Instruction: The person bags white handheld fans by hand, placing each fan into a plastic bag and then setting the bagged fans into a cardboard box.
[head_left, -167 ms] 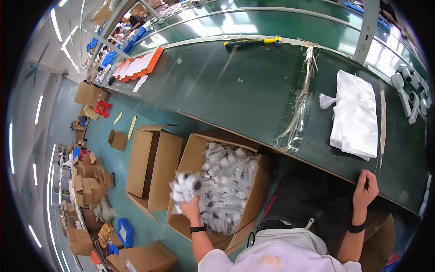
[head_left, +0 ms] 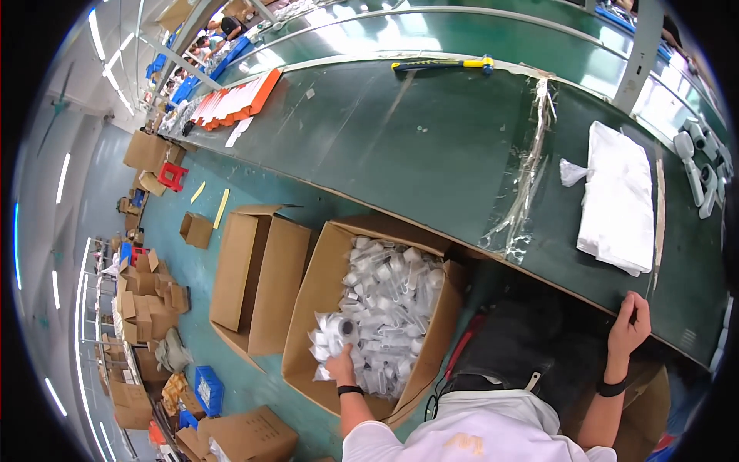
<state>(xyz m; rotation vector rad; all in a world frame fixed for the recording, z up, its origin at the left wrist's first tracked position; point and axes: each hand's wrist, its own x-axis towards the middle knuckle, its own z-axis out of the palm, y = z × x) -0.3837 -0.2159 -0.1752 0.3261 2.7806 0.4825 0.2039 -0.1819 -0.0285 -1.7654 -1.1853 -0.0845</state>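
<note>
My left hand (head_left: pixel 340 366) is closed on a clear-bagged white plastic part (head_left: pixel 336 333) with a dark round end. It is at the near left side of an open cardboard box (head_left: pixel 309 308). Many similar bagged white parts (head_left: pixel 389 296) fill that box in a loose heap. At the near edge of the green table (head_left: pixel 431 154), my right hand (head_left: pixel 630 327) is raised with its fingers curled, and nothing shows in it. Beyond it on the table lies a folded stack of white plastic bags (head_left: pixel 616 200).
A second cardboard box (head_left: pixel 242 269) stands left of the full one. On the table are a yellow-and-black hammer (head_left: pixel 446 65), orange trays with white paper (head_left: pixel 239 100), and grey-white handled parts (head_left: pixel 693 165) at the far right. Cartons (head_left: pixel 146 300) and a red stool (head_left: pixel 172 177) stand farther left.
My left hand has moved the bagged part right and nearer, from the box's left wall to over the heap. The right hand stays by the table edge; the whole view has shifted slightly.
</note>
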